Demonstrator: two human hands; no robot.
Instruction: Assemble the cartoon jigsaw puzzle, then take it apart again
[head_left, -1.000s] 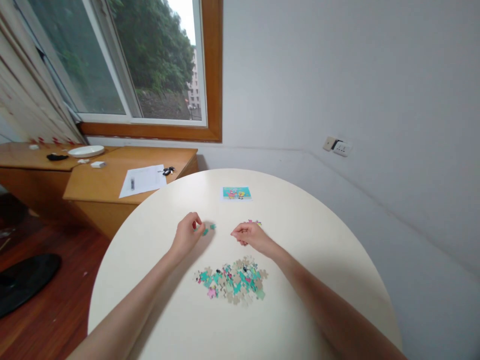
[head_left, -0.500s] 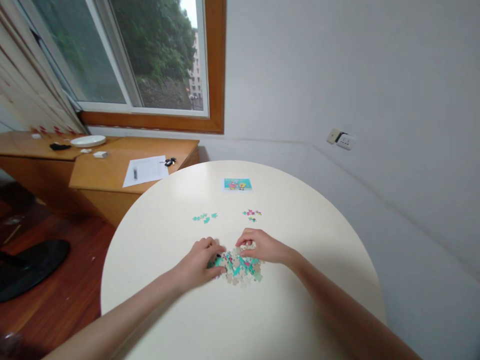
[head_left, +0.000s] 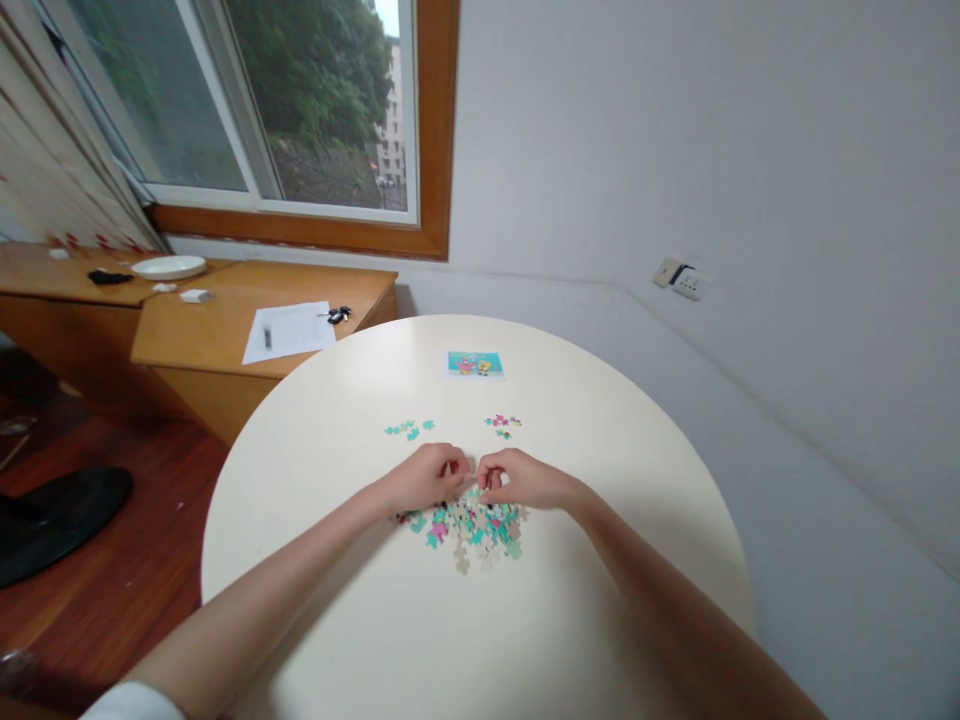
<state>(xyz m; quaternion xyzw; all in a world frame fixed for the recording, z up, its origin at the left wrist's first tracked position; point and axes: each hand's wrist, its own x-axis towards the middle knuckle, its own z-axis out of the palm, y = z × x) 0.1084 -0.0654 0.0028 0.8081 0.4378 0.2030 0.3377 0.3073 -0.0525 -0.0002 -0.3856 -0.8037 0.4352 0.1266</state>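
Note:
A loose heap of jigsaw pieces (head_left: 480, 530), turquoise, pink and pale-backed, lies on the round white table (head_left: 480, 640). At the heap's far edge my left hand (head_left: 429, 475) is closed, its fingertips pinched together. Facing it, my right hand (head_left: 525, 480) curls thumb and fingers together just above the pieces. The fingertips of both hands nearly meet around a small pale jigsaw piece (head_left: 472, 479), mostly covered by them. Farther back lie a small group of turquoise pieces (head_left: 411, 430) and a group of pink and yellow ones (head_left: 502, 424).
A cartoon picture card (head_left: 475, 365) lies near the table's far edge. Behind left, a wooden desk (head_left: 225, 380) bears a printed sheet (head_left: 289, 332), keys (head_left: 339, 315) and a white plate (head_left: 169, 267). A wall with a socket (head_left: 690, 283) stands to the right.
My left hand has moved right and away from me, from the heap's left side toward my right hand, and its fingers have closed. Pink and turquoise pieces at the left are uncovered.

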